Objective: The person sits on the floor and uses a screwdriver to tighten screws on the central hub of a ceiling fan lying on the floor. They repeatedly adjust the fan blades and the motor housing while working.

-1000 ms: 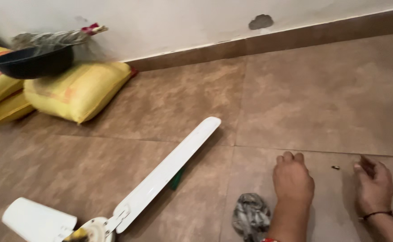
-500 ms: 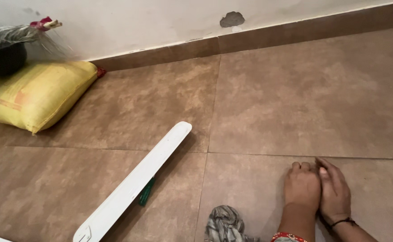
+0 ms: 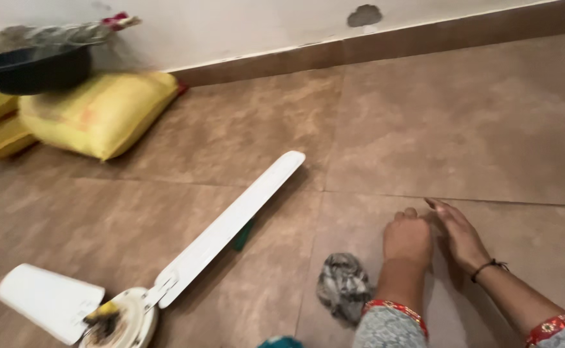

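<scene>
Hands (image 3: pixel 434 235) shifted left (rag (image 3: pixel 343 283) beside left grip)

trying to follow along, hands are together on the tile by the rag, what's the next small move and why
Probably reach the left hand back to the crumpled rag: it lies just beside that wrist, untouched, while both the left and right hand rest on bare floor, apparently holding nothing. The white fan blade lies further left.
</scene>
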